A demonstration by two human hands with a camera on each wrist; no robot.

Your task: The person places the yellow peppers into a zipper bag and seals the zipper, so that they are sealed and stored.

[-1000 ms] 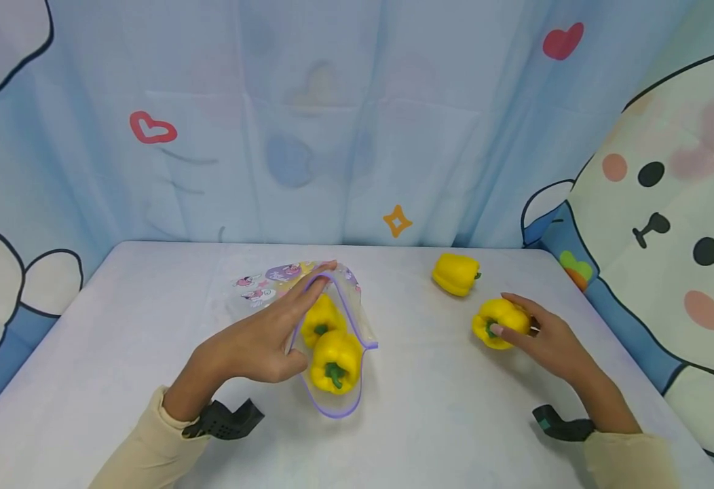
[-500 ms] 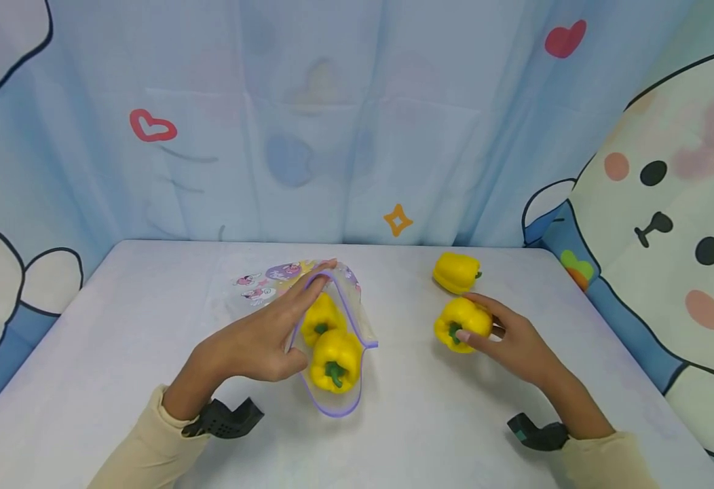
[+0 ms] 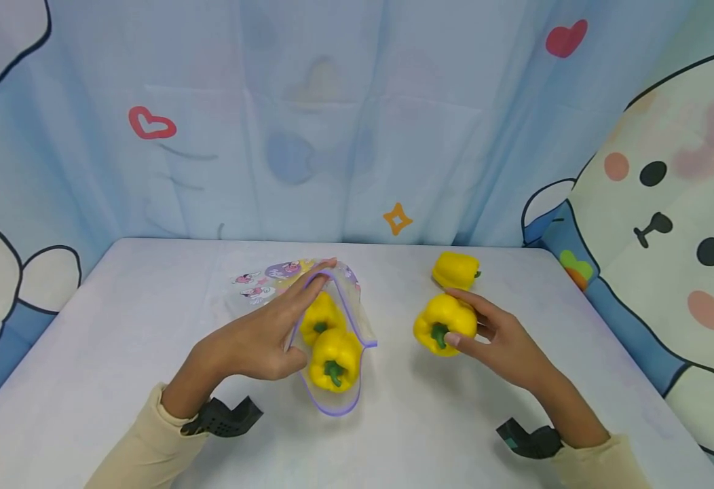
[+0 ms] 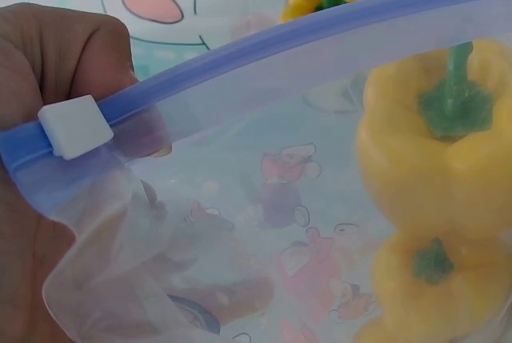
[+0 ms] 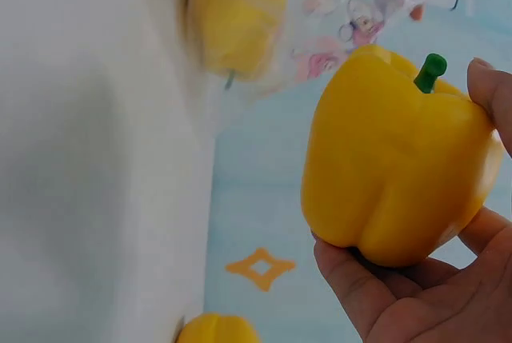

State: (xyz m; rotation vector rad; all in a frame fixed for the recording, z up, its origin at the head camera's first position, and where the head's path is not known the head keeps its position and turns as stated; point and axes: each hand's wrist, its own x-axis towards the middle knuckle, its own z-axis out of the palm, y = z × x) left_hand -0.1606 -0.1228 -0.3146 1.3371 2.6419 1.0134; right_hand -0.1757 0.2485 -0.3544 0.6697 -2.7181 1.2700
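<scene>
My left hand (image 3: 265,336) holds a clear zip bag (image 3: 366,326) by its purple rim, the mouth spread wide. In the left wrist view a digit hooks over the rim beside the white slider (image 4: 76,127). Inside the bag lie two yellow bell peppers, the front one (image 3: 334,363) with its green stem facing me and another (image 3: 322,314) behind it. My right hand (image 3: 503,339) grips a third yellow bell pepper (image 3: 442,322) to the right of the bag, thumb near the stem; the right wrist view shows fingers under this pepper (image 5: 396,167).
One more yellow bell pepper (image 3: 457,269) lies on the white table (image 3: 167,285) towards the back, just behind the held one. A pale blue patterned curtain (image 3: 332,136) hangs past the table's far edge. Black straps (image 3: 222,416) sit on both wrists.
My right hand has carried its bell pepper leftward towards the bag, slowing over the last half second. The left hand and the bag have stayed nearly still.
</scene>
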